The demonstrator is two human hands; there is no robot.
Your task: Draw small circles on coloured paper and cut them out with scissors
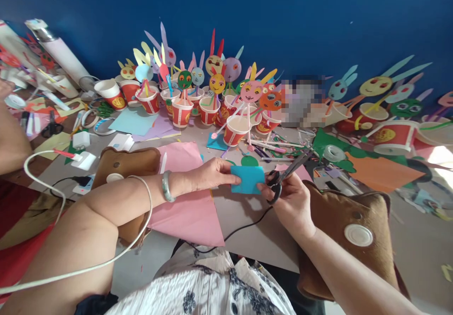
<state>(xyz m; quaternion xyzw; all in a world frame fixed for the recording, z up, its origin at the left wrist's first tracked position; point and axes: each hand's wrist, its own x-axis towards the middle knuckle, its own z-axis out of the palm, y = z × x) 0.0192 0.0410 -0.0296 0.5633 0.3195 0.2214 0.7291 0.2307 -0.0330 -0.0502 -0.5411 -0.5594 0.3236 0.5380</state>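
Observation:
A small piece of blue paper [247, 179] is held up in front of me above the table. My left hand [215, 173] pinches its left edge between thumb and fingers. Black-handled scissors [279, 183] sit in my right hand [292, 204], with the blades pointing up and away to the right. The right fingertips also touch the lower right edge of the blue paper. Under my left forearm lie sheets of pink paper [191, 216]. Beyond my hands stands a red and white paper cup [236, 130] with a pink paper rabbit face [251, 91] on a stem.
More cups with paper rabbits [182, 109] line the blue wall. Brown cushioned pouches [354, 239] lie on both sides. Pencils and scraps [276, 147], orange paper [378, 171] and a tape roll [333, 153] are at the right. A white cord [145, 230] crosses my left arm.

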